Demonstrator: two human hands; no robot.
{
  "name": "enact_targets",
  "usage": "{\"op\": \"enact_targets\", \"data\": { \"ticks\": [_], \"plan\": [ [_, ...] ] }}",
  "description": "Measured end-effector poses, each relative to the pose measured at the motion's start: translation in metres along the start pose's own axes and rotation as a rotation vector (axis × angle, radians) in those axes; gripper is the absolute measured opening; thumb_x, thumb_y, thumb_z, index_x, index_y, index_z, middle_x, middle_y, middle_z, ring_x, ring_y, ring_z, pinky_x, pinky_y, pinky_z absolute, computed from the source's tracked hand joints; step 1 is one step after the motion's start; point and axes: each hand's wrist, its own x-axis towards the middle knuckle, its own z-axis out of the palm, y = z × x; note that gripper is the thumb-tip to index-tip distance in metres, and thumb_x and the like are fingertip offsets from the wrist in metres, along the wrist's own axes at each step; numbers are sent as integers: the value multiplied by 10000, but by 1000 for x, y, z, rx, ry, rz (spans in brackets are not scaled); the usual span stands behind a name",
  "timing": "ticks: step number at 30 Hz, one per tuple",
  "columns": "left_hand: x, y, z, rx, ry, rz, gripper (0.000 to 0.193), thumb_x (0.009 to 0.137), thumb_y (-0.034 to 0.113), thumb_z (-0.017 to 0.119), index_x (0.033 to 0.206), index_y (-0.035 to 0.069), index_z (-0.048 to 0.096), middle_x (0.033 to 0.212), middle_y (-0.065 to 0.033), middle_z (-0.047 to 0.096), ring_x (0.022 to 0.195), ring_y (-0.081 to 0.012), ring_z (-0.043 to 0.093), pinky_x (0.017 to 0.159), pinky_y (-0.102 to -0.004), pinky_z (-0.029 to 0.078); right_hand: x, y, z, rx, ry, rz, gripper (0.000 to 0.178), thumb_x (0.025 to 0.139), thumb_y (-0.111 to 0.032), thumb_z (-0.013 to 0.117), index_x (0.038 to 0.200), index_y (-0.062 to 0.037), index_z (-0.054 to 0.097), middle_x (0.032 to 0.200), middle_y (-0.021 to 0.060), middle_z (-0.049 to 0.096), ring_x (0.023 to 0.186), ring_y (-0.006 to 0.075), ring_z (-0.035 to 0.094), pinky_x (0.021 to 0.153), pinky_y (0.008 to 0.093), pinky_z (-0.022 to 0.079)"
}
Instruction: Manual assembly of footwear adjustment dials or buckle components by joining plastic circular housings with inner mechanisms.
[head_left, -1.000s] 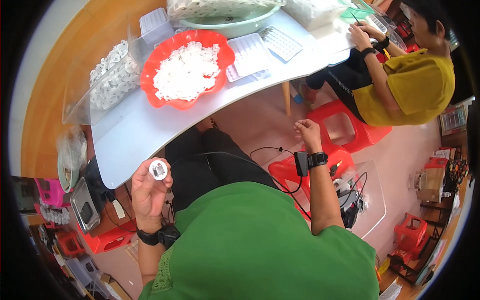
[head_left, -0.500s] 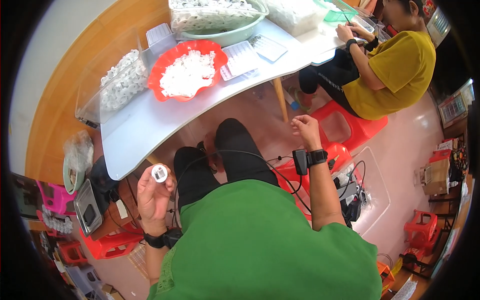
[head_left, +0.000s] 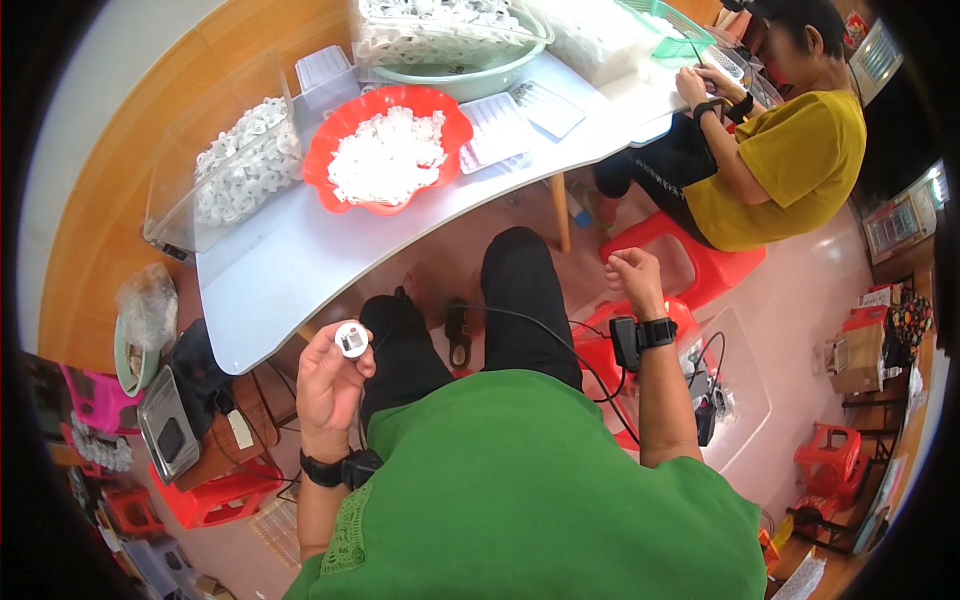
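In my left hand point(head_left: 328, 392) I grip a small round white plastic part point(head_left: 351, 340) between thumb and fingers. Its face points up and shows a squarish recess with a dark and shiny insert. The hand is beside my left knee, below the table's near edge. Out to the right, above the red stools, is my right hand point(head_left: 637, 278), its fingers curled in and the tips pressed together. Whatever it may hold is too small to make out. Both wrists wear black straps with a small black device.
A pale table point(head_left: 260, 290) curves ahead, carrying a red scalloped bowl point(head_left: 318, 165) of white pieces, a clear bin point(head_left: 170, 215) of white round parts and a green basin point(head_left: 470, 80). A co-worker in a yellow shirt point(head_left: 800, 150) sits at the right. Black cables point(head_left: 545, 330) cross my lap.
My right leg has swung to the right, apart from the left. The fingers of my right hand have curled in closer. My left hand, still gripping the white part, appears slightly further right.
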Motion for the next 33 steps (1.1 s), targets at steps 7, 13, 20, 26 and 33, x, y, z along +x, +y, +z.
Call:
{"op": "enact_targets", "data": {
  "ticks": [7, 13, 20, 26, 33],
  "plan": [
    [-9, 3, -22, -36, 81, 37, 341, 899, 178, 590, 1141, -52, 523, 1017, -166, 584, 785, -200, 554, 649, -290, 449, 10, -2, 17, -152, -42, -84, 128, 828, -69, 633, 904, 33, 618, 716, 44, 620, 585, 96, 583, 506, 223, 454],
    [-13, 4, -39, -68, 112, 60, 329, 885, 171, 609, 1126, -44, 549, 1010, -171, 618, 770, -190, 584, 639, -296, 468, 29, 5, 27, -258, -78, -282, 146, 809, -68, 643, 880, 56, 619, 701, 69, 624, 581, 112, 583, 514, 248, 459],
    [-15, 12, -50, -85, 130, 106, 326, 889, 168, 602, 1120, -55, 547, 999, -172, 621, 762, -190, 586, 649, -298, 476, 19, -8, 27, -373, -79, -152, 171, 775, -88, 662, 870, 50, 625, 681, 98, 635, 596, 141, 603, 559, 282, 478],
    [-17, 8, -60, -97, 138, 99, 319, 896, 167, 589, 1119, -57, 544, 1000, -169, 618, 761, -186, 582, 647, -296, 470, 14, -9, 25, -624, -111, -234, 187, 760, -107, 667, 870, 39, 628, 703, 130, 642, 630, 199, 626, 594, 318, 490],
    [-13, 7, -58, -106, 143, 56, 319, 903, 169, 578, 1128, -54, 542, 1008, -159, 616, 779, -178, 579, 663, -294, 472, -6, -9, 25, -692, -122, -254, 189, 763, -116, 669, 868, 35, 624, 724, 137, 648, 681, 220, 637, 633, 329, 495]
  ]
}}
